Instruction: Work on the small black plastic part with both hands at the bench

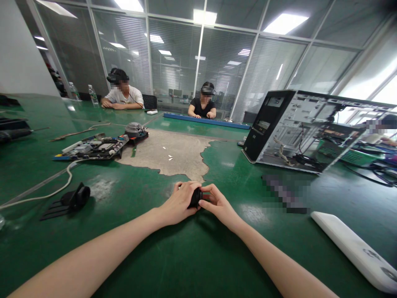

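Taking the small black part as the centre of my dial, with twelve straight ahead, I have both hands brought together on it. It sits near the close edge of the worn tan patch [182,151] on the green table [198,256]. My left hand [180,203] curls over the black part [194,198] from nine o'clock, fingers across its top and thumb low on the near side. My right hand [218,205] takes it from three o'clock, thumb and fingertips pinching its right end. My fingers cover most of it, so I cannot tell its full shape.

At nine o'clock lies a black bracket-like piece [76,196], well apart from my hands. Toward ten I see a circuit board [96,147], with a round cooler [136,130] just beyond its right end. A long blue bar [204,121] crosses at twelve, a co-worker in black [202,105] seated behind it; another in white [125,96] sits toward eleven. The computer case [269,124] stands at two, its side uncovered, and a long white object [350,245] lies at four.
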Available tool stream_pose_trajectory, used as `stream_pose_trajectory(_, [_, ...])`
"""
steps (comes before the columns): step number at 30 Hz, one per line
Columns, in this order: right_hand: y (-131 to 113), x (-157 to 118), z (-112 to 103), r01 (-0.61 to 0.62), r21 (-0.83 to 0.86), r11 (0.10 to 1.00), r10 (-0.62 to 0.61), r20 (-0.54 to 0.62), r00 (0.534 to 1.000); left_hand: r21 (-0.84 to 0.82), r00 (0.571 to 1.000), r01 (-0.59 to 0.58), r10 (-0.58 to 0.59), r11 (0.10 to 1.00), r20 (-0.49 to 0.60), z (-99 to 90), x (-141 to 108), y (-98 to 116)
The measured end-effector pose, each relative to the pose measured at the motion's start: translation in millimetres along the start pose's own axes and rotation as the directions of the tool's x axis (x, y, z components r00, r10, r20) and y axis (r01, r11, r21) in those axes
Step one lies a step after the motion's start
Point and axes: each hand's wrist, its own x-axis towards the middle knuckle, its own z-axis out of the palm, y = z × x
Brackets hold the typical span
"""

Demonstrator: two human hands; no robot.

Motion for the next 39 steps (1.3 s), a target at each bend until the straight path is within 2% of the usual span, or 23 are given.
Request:
stream_pose_trajectory(13, [5.0, 2.6, 0.3, -0.002, -0.061, 0.998, -0.002, -0.06, 0.998, 0.003, 1.0, 0.002, -0.002, 1.0, -0.009, -0.1, 0.2, 0.6])
stream_pose_trajectory(19, [-0.9, -0.6, 0.3, -0.002, -0.017, 1.0, 0.001, -0.006, 1.0, 0.013, 1.0, 0.005, -0.006, 1.0, 0.011, 0.3, -0.6, -0.8])
stream_pose_trajectory(24, [-0.2, -0.8, 1.3, -0.003, 0.027, 1.0, 0.003, -0.028, 1.0, 0.012, 1.0, 0.005, -0.005, 1.0, 0.009, 0.5, -0.3, -1.0])
stream_pose_trajectory(39, [-0.5, -0.4, -0.5, 0.012, -0.012, 1.0, -0.012, 0.001, 1.0, 0.0, 1.0, 0.006, -0.006, 1.0, -0.001, -0.4, 0.3, 0.1])
